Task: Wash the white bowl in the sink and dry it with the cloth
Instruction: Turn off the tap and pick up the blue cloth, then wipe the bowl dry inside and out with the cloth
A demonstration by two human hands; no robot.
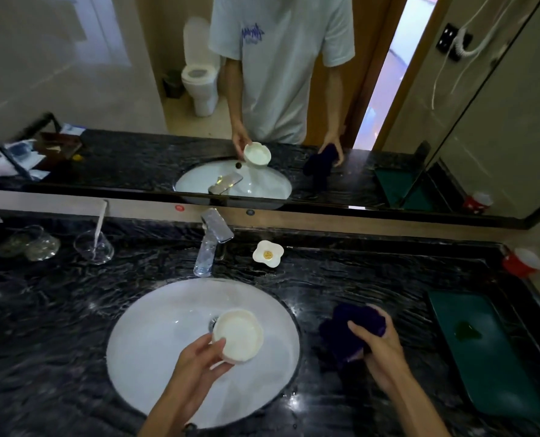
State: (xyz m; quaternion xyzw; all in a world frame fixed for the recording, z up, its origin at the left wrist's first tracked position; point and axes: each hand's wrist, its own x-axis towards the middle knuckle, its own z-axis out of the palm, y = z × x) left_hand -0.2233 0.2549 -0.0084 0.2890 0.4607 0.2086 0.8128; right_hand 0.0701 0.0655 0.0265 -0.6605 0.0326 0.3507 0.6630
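Note:
A small white bowl [238, 334] with a scalloped rim is held above the middle of the oval white sink [155, 329]. My left hand [199, 364] grips the bowl by its near edge, thumb on the rim. To the right of the sink, a dark blue cloth [346, 331] lies bunched on the black counter, and my right hand [379, 345] is closed around it. The chrome tap [210, 244] stands behind the sink; no running water is visible.
A flower-shaped white dish [267, 253] sits right of the tap. Two glass cups [93, 247] stand at the back left. A green tray [489, 351] lies at the right, a red cup [522, 261] beyond it. A mirror runs along the back wall.

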